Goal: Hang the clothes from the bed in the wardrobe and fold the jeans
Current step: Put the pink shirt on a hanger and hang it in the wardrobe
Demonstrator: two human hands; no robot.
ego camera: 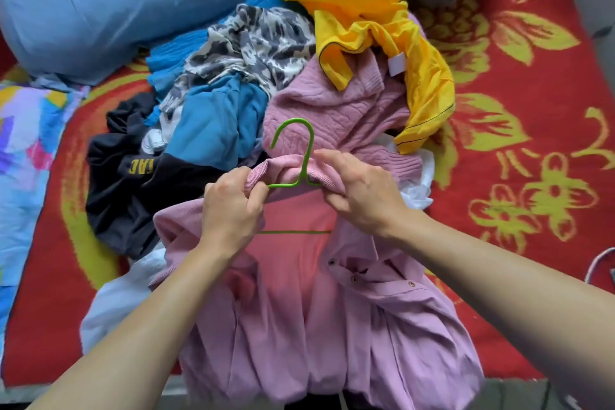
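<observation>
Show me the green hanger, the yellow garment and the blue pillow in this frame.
green hanger (311,143): head view, stem below the hook.
yellow garment (366,10): head view, upper folds.
blue pillow (116,0): head view, middle of its face.

Heaped clothes (253,83) blocked the bed's (519,116) middle beyond the green hanger (301,156); a blue pillow (109,0) closed the far left. Bare red bedspread lay open right, apparently unobstructed.
</observation>
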